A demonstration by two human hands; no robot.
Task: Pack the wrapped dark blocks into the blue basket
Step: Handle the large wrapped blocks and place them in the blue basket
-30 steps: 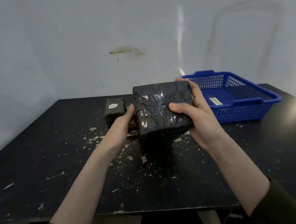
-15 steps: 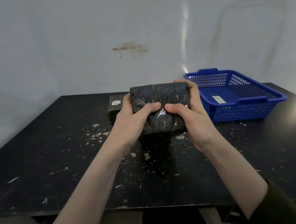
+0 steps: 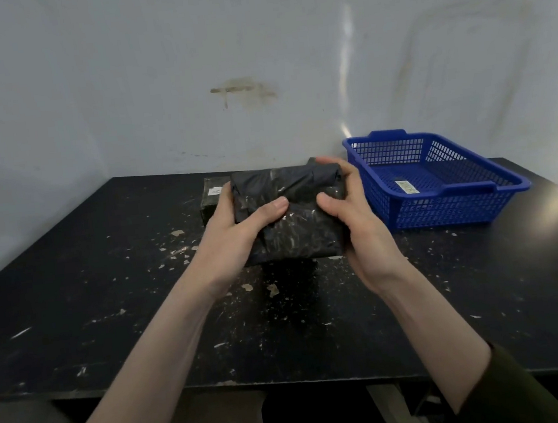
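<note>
— On the black table (image 3: 75, 319), working down from the biggest things, what do we have?

— We have the blue basket (image 3: 442, 209) standing at the far right, open side up, holding nothing we can see but a small label on its floor. It lies to the right of both our hands and a little farther from us.

— And the wrapped dark block (image 3: 292, 217)?

— We hold it up off the table, roughly at the middle, its long axis running left to right across us. Its right end points toward the basket, near the basket's left wall but apart from it.

— How are our hands set?

— Our left hand (image 3: 238, 229) is clasped on the block's left end, thumb pressed across the near face. Our right hand (image 3: 350, 210) is clasped on the right end, fingers curled over the top edge, thumb in front. Both are grasping the same block.

— Which hand is nearer the basket?

— The right one, plainly. We judge the coming move to be a carry to the right and slightly away, with the right hand leading over the rim and the block kept level so that it goes in flat.

— Anything smaller left?

— A second wrapped block (image 3: 213, 201) with a white label sits on the table behind our left hand, partly hidden; it looks untouched and not yet packed.
</note>
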